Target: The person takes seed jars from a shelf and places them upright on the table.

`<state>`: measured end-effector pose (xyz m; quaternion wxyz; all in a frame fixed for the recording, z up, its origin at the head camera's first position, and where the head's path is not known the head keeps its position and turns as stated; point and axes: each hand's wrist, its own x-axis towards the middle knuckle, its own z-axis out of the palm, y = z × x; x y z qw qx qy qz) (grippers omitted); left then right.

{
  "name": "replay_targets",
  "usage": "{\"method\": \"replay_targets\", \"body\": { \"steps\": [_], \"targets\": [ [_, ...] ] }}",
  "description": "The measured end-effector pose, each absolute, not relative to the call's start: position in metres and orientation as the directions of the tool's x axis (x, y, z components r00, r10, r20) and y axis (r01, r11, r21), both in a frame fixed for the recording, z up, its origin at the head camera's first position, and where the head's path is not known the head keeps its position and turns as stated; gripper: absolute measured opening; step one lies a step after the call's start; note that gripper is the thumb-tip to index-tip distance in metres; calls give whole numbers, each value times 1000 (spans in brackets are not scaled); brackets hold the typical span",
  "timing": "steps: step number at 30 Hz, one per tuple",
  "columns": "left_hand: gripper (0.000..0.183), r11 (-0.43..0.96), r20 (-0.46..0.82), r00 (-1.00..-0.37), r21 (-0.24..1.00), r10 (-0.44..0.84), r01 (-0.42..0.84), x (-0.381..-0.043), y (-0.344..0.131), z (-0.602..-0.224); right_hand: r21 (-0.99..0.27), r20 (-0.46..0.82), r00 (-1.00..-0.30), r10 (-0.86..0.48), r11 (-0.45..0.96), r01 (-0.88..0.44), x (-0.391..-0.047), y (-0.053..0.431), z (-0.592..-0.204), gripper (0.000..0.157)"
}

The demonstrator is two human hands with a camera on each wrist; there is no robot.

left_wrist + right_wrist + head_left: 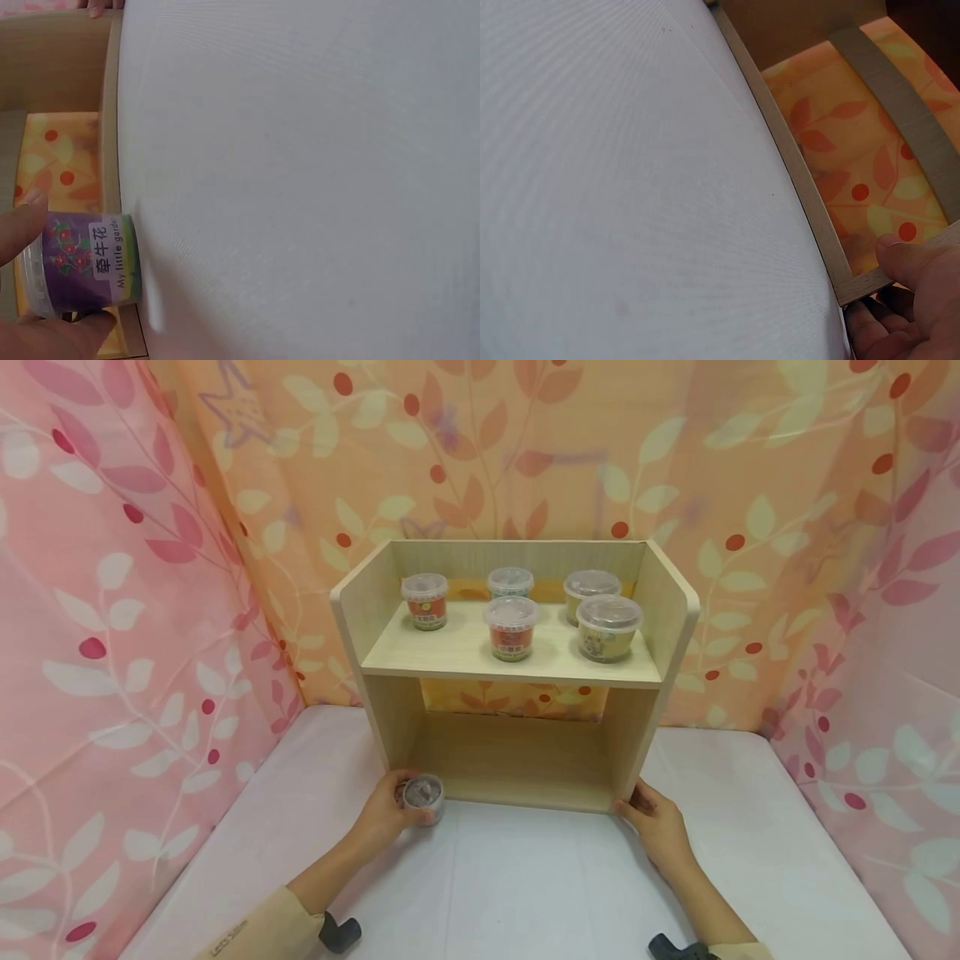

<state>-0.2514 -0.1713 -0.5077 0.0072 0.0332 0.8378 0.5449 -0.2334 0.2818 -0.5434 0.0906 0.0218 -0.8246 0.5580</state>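
Note:
My left hand [387, 815] grips a small plastic cup [424, 798] by the front lower left corner of a two-tier wooden shelf [495, 670]. In the left wrist view the cup [90, 259] has a purple label with red flowers and the words "My little garden", under a clear lid. Its base is near the white tabletop; whether it touches cannot be told. My right hand [662, 825] holds the shelf's lower right front corner. The right wrist view shows the right thumb [900, 259] on the inner face of the side panel, with the other fingers outside it.
On the upper tier stand several lidded cups: a red-labelled one [426, 608] at left, another red-labelled one [511, 635] in front centre, a blue-labelled one [510, 581] behind it, and two wider tubs [609, 639] at right. Patterned cloth [480, 460] surrounds the white table [517, 885].

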Motion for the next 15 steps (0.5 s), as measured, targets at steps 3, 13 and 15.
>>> {"method": "replay_targets", "body": {
  "steps": [3,13,15],
  "targets": [
    [80,427,30,-996,902,80,62,-250,-170,-507,-918,171,-983,68,373,-134,-232,282,-541,74],
    [80,509,76,-991,852,107,121,-243,-173,-494,-913,157,-985,74,391,-116,-231,280,-541,72],
    [76,521,105,-988,841,112,148,-241,-174,-486,-912,156,-985,75,393,-114,-230,280,-540,71]
  ]
}}
